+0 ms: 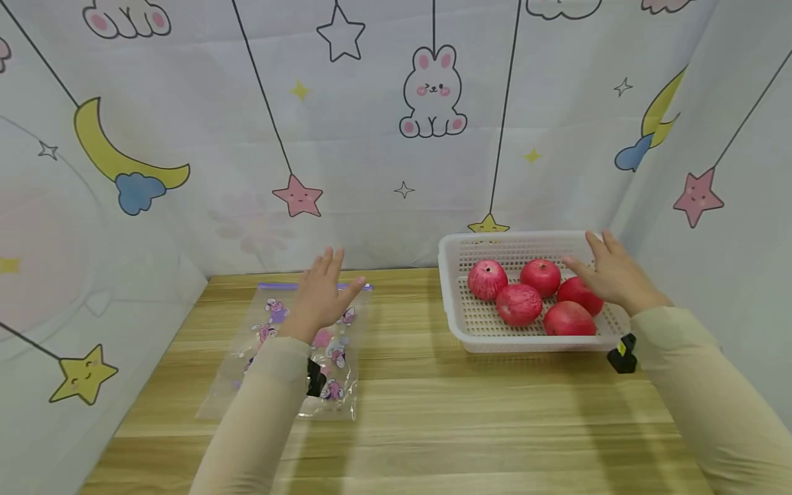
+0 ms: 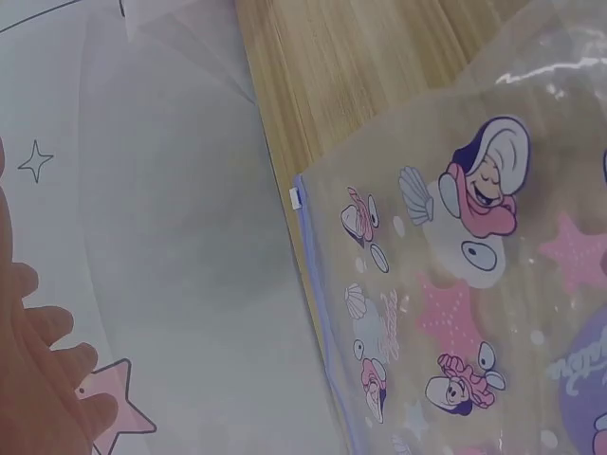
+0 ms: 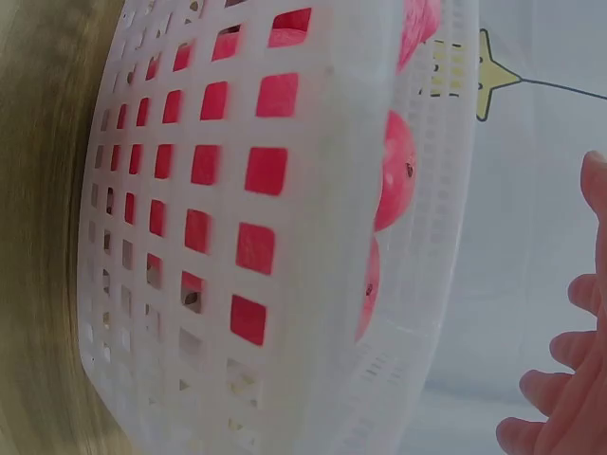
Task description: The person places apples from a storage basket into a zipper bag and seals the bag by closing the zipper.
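Observation:
My left hand (image 1: 322, 295) hovers over a clear zip bag (image 1: 247, 371) printed with pink and purple cartoon figures, fingers straight and thumb spread. The bag lies flat, its purple zip edge (image 2: 319, 294) and small white slider toward the back of the table. Over the right end of a white plastic basket (image 1: 454, 302) hangs my right hand (image 1: 619, 275), fingers extended and nothing in them. Inside the basket sit several red apples (image 1: 518, 304), partly seen through the holes in the right wrist view. Both palms hold nothing.
The wood-grain table (image 1: 408, 412) ends at a pale curtain (image 1: 371, 137) printed with stars, moons and a rabbit, which rises behind it and on both sides. Black wrist cameras (image 1: 623, 354) sit under the sleeves. The basket stands close to the back curtain.

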A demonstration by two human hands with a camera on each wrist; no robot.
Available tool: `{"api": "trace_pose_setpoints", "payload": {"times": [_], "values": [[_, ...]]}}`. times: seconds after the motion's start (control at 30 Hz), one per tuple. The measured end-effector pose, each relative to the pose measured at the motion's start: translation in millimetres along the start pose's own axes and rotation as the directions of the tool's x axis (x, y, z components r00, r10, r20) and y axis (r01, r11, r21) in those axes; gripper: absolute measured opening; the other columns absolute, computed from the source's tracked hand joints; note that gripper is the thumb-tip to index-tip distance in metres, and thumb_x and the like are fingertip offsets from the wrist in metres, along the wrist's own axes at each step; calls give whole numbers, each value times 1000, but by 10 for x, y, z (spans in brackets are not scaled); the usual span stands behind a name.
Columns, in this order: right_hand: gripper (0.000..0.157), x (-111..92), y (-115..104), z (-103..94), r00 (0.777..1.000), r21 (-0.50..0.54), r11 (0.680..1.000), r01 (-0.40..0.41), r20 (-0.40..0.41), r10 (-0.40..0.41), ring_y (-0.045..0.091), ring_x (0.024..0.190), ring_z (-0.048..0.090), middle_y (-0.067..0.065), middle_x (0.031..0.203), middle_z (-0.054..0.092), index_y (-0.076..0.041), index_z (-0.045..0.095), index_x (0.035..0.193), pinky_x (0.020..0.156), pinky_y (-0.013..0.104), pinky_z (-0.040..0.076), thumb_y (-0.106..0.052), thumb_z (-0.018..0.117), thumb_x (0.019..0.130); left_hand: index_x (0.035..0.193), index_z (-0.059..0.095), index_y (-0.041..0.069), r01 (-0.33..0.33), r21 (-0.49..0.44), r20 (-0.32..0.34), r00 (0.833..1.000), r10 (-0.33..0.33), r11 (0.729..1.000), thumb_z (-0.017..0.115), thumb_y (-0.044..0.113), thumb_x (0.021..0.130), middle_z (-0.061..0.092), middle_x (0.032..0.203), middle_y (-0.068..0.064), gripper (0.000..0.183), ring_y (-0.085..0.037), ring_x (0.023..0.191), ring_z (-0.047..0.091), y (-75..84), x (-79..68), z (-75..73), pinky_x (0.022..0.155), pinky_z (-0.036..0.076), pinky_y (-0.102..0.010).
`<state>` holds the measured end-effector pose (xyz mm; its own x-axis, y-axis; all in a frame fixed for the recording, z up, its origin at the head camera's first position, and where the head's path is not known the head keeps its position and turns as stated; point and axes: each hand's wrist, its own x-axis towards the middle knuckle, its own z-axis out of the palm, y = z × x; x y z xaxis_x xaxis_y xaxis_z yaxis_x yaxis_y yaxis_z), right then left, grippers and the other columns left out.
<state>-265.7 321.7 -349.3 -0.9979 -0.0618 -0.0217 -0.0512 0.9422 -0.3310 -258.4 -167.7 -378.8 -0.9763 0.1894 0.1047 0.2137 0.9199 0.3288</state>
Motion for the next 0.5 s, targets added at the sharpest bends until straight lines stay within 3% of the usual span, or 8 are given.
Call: {"api": "trace_pose_setpoints", "payload": {"times": [0.3,0.5], "values": [[93,-15,32,-15,1000,34,999,-20,18,19,56,137,2,35,151,-11,-1,-3,150,101,75,14,-64,33,92,153,0,13,3,-10,23,1000,-3,1000,29,66,93,0,160,-13,85,-37,146,4,63,6,45,118,7,-55],[96,-37,92,-16,998,42,998,-43,39,41,56,137,-1,33,151,-14,-3,-6,150,100,76,11,-67,33,91,153,3,12,-10,-45,3,1000,10,999,33,64,94,5,159,-14,84,-38,145,11,89,-5,119,117,12,-55]]}}
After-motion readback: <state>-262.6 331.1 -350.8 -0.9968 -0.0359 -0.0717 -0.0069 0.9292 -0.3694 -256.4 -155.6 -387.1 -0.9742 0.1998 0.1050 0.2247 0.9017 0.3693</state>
